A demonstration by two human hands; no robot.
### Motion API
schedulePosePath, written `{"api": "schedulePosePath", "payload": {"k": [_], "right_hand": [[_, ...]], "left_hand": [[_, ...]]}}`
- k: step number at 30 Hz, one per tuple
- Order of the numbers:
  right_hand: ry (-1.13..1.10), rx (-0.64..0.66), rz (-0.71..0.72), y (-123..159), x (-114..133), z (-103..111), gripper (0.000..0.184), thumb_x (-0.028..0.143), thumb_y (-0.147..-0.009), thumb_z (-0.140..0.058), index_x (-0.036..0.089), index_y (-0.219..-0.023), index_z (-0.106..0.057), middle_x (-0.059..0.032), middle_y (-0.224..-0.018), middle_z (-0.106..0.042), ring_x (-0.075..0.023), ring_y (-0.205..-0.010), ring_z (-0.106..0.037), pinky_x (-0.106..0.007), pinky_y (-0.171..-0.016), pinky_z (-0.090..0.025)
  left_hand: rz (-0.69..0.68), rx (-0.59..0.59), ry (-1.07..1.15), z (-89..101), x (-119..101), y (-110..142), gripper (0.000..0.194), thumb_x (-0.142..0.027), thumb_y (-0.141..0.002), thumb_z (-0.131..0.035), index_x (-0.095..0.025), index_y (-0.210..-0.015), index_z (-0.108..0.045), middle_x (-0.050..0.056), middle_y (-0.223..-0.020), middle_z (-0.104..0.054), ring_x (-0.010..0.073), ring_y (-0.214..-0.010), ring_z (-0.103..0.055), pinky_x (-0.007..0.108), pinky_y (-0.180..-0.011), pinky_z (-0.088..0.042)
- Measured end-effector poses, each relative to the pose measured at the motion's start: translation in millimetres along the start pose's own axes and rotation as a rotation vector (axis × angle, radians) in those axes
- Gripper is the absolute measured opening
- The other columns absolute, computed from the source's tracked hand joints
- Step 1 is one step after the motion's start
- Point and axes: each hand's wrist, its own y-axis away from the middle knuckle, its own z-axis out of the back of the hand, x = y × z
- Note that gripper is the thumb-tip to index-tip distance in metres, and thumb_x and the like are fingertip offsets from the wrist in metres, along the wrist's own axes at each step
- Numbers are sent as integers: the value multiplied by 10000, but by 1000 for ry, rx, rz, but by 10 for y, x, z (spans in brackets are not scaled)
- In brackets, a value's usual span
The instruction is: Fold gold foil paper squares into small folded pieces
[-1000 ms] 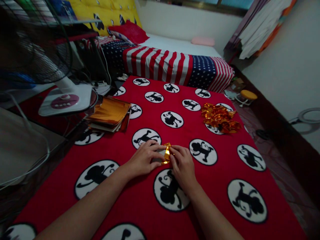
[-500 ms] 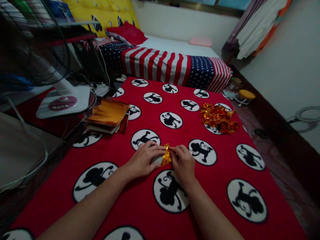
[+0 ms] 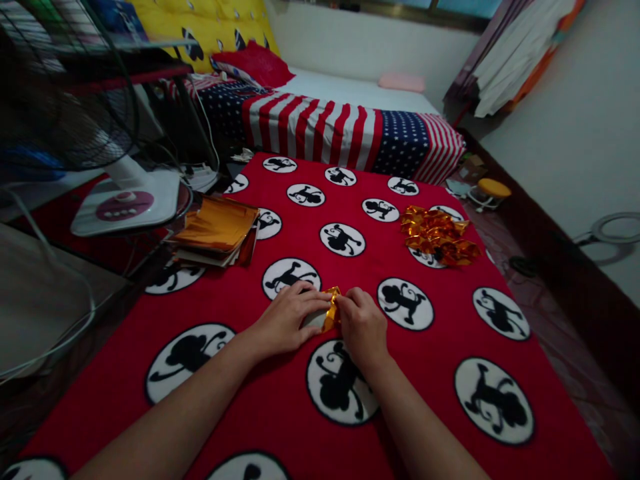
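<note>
A small sheet of gold foil paper (image 3: 332, 312), partly folded, lies on the red blanket (image 3: 430, 393); some of its pale inner side shows. My left hand (image 3: 286, 321) has it between thumb and fingers, with the fingers resting along its upper edge. At the paper's right end the fingers of my right hand (image 3: 365, 328) are closed in a pinch on the foil. My fingers cover much of the sheet. A stack of flat gold foil paper (image 3: 217, 223) lies to the left, and a pile of folded gold foil pieces (image 3: 436, 235) to the right.
Beyond the blanket's far edge is a bed (image 3: 350, 137) with a flag-patterned cover. An electric fan (image 3: 127, 193) stands left of the blanket, with cables near it. A yellow-topped stool (image 3: 494, 188) is on the floor at right.
My right hand has shifted slightly left, and its fingers are curled more closely over the foil's right end. My left hand stays where it was.
</note>
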Motion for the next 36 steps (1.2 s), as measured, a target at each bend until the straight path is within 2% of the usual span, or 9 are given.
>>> {"api": "schedulePosePath", "payload": {"k": [6, 14, 24, 36], "right_hand": [[26, 32, 11, 38, 40, 27, 215, 154, -926, -464, 198, -986, -666, -65, -877, -570, -183, -820, -489, -279, -690, -375], [-124, -7, -37, 84, 20, -8, 260, 120, -887, -482, 180, -1061, -667, -101, -1050, -554, -209, -945, -502, -314, -801, -440], [-287, -31, -89, -11, 23, -15, 222, 80, -849, -503, 170, -873, -704, -85, -926, -578, -206, -882, -532, -324, -775, -470], [-335, -9, -26, 49, -71, -1, 277, 73, -840, -499, 198, -982, -701, -92, -983, -588, -213, -918, -547, -352, -802, -475]], "left_hand": [[-5, 0, -2, -5, -6, 5, 515, -207, -756, -719, -294, -1240, -567, -8, -1353, -561, 246, -1225, -394, 447, -1040, -355], [-18, -5, 3, -17, -1, 6, 508, -181, -761, -705, -290, -1237, -567, -1, -1340, -571, 244, -1216, -408, 451, -1027, -371], [-30, -18, -14, -14, 6, 13, 489, -196, -757, -711, -296, -1218, -583, 5, -1329, -579, 254, -1218, -410, 465, -1013, -384], [-48, 22, -70, -18, -23, 20, 388, -176, -796, -652, -267, -1168, -591, -7, -1379, -542, 250, -1239, -412, 462, -1021, -354]]}}
